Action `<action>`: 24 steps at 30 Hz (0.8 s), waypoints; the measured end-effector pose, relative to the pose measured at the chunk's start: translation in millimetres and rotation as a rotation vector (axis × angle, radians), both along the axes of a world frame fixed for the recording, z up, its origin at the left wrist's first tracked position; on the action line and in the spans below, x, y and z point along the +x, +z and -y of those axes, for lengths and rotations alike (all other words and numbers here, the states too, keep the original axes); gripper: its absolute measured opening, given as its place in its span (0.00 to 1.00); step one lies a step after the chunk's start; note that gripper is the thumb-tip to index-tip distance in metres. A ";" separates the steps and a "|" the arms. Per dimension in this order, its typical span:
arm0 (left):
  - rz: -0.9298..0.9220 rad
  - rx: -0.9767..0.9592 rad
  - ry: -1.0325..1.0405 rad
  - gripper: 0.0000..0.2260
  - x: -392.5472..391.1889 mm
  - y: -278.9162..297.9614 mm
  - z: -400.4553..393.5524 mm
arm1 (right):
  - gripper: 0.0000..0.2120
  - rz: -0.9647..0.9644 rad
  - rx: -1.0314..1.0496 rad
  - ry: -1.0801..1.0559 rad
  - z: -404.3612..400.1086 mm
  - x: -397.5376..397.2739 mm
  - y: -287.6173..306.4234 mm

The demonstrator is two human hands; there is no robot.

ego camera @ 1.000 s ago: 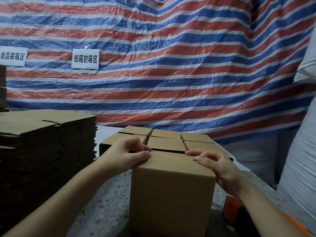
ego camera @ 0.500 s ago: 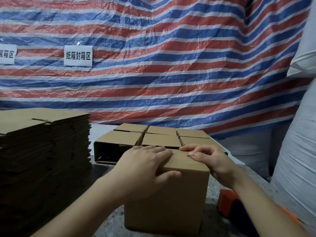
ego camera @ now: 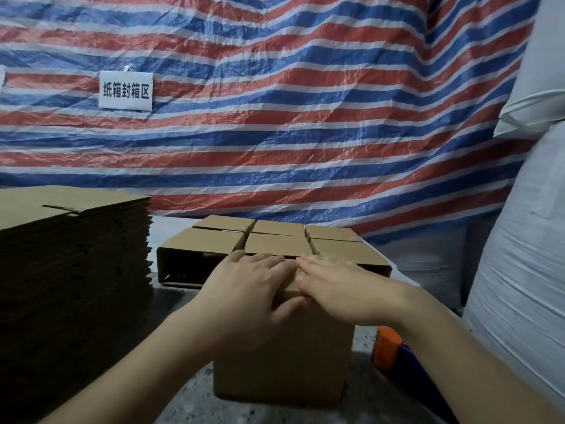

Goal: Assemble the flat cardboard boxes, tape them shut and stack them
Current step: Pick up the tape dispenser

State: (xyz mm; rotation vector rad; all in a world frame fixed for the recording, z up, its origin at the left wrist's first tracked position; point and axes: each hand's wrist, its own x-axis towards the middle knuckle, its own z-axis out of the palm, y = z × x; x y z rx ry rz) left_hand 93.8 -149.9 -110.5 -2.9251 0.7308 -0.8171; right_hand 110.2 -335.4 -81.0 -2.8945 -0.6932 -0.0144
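From the head camera we see a box [ego camera: 284,362] standing upright on the speckled table [ego camera: 195,402], right in front of us. Our left hand [ego camera: 250,289] lies flat on its top, fingers straight and close together, thumb hooked over the near edge. Our right hand [ego camera: 339,289] lies flat beside it, fingers straight, its fingertips touching those of the left hand over the middle of the top. Both hands press down and pinch nothing. The top flaps are hidden under the hands, so we cannot tell how they meet.

Just behind the box sits a group of assembled boxes [ego camera: 275,243], packed side by side in rows; the leftmost one shows an open side toward us. At the left stands a tall stack of flats [ego camera: 73,270]. At the right, near our forearm, lies an orange and blue tape gun [ego camera: 389,347], partly hidden. A striped tarp [ego camera: 305,117] hangs behind, with a white sign [ego camera: 126,90] on it. White sacks [ego camera: 526,240] rise at the right edge.
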 end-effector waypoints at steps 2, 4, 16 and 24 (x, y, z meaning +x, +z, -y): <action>-0.002 -0.028 -0.006 0.36 -1.2 -1.7 2.0 | 0.28 -0.003 -0.008 -0.011 0.2 -0.7 1.0; -0.001 -0.046 -0.022 0.34 -1.9 -3.5 3.7 | 0.28 -0.001 -0.004 -0.016 -0.7 -1.8 1.5; -0.041 -0.021 -0.021 0.32 -1.3 0.1 4.3 | 0.30 0.232 -0.092 -0.506 77.2 3.8 -1.0; -0.004 -0.016 -0.005 0.35 -2.0 -2.2 6.9 | 0.39 -0.090 -0.292 -0.677 135.9 -5.7 -70.3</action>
